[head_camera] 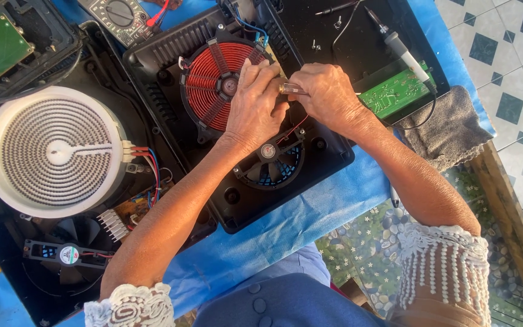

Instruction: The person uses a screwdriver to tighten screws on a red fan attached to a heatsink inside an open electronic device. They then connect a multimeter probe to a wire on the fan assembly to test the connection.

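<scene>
An opened black induction cooker base (310,163) lies on a blue cloth. Inside it sit a red copper coil (210,75) and a small black fan (273,163). My left hand (252,103) rests on the coil's right edge, fingers bent toward my right hand (325,94). Both hands pinch a small clear-handled tool with a brass end (290,89) between them, just right of the coil. A thin red wire (298,126) runs below the hands toward the fan.
A white round radiant heating element (52,151) sits in a second opened housing at left, with another fan (68,253) below it. A multimeter (119,18), a soldering iron (404,51), a green circuit board (394,91) and a grey rag (446,127) lie around.
</scene>
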